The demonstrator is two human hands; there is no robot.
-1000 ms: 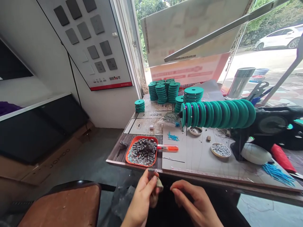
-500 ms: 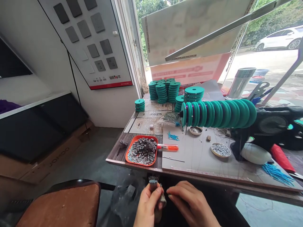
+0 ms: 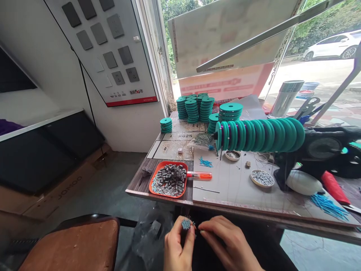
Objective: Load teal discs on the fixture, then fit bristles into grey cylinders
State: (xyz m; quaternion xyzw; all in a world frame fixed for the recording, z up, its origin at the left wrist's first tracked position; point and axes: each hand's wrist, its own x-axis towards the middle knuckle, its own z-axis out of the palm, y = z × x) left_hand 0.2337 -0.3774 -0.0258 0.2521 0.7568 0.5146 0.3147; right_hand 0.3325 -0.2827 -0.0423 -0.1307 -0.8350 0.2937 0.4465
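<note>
Below the table's front edge my left hand (image 3: 176,246) is closed round a small grey bundle of thin pieces (image 3: 185,224), its end facing up. My right hand (image 3: 222,241) is beside it, fingers curled, with the fingertips pinched at the bundle's right side; what they pinch is too small to make out. Straight ahead on the table stands an orange tray (image 3: 153,180) full of small grey cylinders (image 3: 170,178).
A row of teal discs (image 3: 259,134) sits on a horizontal rod of a black machine (image 3: 327,150). Stacks of teal discs (image 3: 194,107) stand at the back. Small dishes (image 3: 262,178), an orange lighter (image 3: 199,175) and blue strands (image 3: 328,205) lie on the table. A brown stool (image 3: 76,244) is at left.
My left hand dropped lower and turned the bundle so its end faces up. My right hand stayed close and its fingertips came up against the bundle.
</note>
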